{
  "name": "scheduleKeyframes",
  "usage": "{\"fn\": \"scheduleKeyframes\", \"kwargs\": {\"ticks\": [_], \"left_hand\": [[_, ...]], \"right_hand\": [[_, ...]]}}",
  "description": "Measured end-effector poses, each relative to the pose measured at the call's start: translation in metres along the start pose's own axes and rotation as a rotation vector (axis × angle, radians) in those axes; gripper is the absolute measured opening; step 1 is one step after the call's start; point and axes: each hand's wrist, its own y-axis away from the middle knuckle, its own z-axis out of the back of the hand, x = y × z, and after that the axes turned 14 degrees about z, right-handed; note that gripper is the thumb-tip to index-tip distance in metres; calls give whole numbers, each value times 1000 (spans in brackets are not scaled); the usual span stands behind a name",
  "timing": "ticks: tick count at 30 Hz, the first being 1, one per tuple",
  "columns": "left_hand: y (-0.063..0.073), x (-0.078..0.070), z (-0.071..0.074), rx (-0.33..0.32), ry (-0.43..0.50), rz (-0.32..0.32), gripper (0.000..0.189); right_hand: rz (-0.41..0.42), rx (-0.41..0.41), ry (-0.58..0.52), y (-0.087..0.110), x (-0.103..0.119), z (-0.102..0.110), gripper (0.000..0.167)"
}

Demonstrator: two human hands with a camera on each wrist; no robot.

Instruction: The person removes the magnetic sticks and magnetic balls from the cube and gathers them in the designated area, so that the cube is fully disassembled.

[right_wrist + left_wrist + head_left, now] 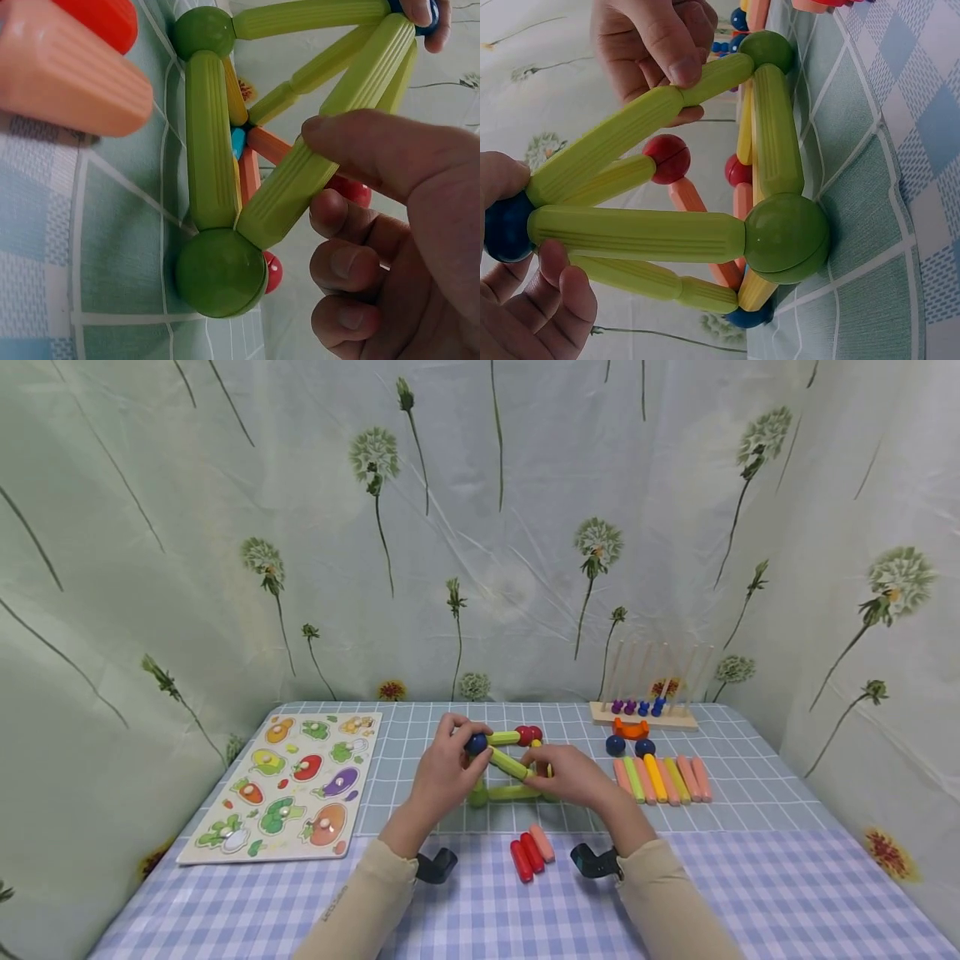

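Observation:
My left hand (442,770) grips a dark blue ball (507,231) at the peak of a frame built from rods and balls. Several lime-green rods fan out from that ball. My right hand (576,775) pinches one sloping green rod (292,187) between thumb and fingers, partway along its length. This rod's lower end meets a green ball (222,273) on the table. Another green ball (787,237) forms the near left corner, and a level green rod (208,139) joins the two. Behind, a red ball (667,158) caps a further green rod, with orange and yellow rods lower down.
Two red rods and a pink rod (542,843) lie in front. At right are a row of coloured rods (663,779), two blue balls (616,745), an orange piece (631,729) and a pegged wooden stand (678,721). A vegetable puzzle board (255,852) lies at left.

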Motion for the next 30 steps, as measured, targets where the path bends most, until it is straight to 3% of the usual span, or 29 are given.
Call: {"fn": "scheduleKeyframes", "kwargs": {"ticks": [17, 25, 30], "left_hand": [[-1, -2, -1, -22, -18, -16, 25], [0, -2, -2, -13, -17, 1, 25], [0, 0, -3, -18, -13, 1, 26]], "right_hand": [[18, 24, -43, 8, -8, 14, 17], [-24, -5, -36, 14, -21, 24, 16], [-126, -30, -24, 18, -35, 27, 14]]}}
